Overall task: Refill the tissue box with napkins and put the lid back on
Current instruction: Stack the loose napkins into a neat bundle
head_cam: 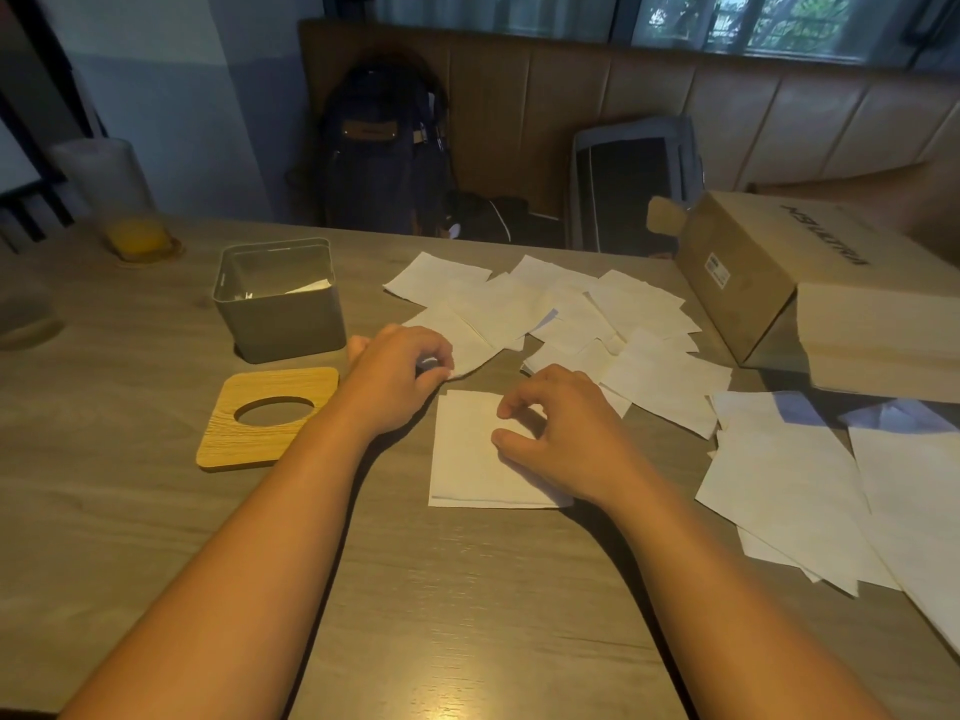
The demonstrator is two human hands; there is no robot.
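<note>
The grey tissue box (280, 319) stands uncovered on the table, a few napkins low inside it. Its wooden lid (228, 439), with an oval hole, lies flat just in front of the box. Several white napkins (566, 314) are scattered to the right of the box. My left hand (397, 376) pinches the near corner of one scattered napkin (467, 345). My right hand (558, 433) rests with curled fingers on a flat folded napkin (467, 459) in front of me, thumb and fingertips touching its top.
A cardboard package of napkins (779, 283) lies on its side at the right, and more napkins (800, 485) lie before it. A cup of orange drink (124, 210) stands at the back left. A backpack (384, 148) leans on the bench behind the table.
</note>
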